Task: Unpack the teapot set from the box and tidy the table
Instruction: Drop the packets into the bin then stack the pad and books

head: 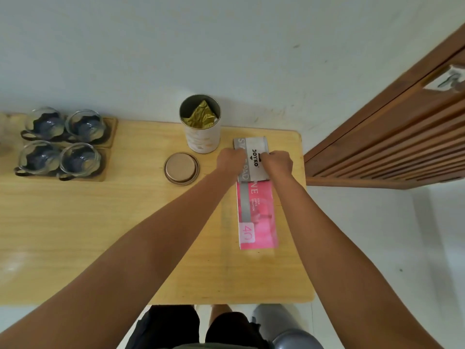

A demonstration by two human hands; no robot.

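A grey stamp pad box (255,147) marked JOYKO lies at the far right of the wooden table (100,222). My left hand (230,159) grips its left edge and my right hand (278,163) grips its right edge. Its near end rests over a pink box (258,215) lying flat beneath it. An open cylindrical tin (201,137) with a gold foil bag inside stands just left of the boxes. The tin's round lid (181,168) lies flat in front of it. Several glass cups (61,142) in dark holders sit on wooden coasters at the far left.
A wooden slatted door (392,137) stands open to the right of the table. A white wall runs behind the table. A grey rounded object (289,331) sits on the floor near my legs, at the table's near right corner.
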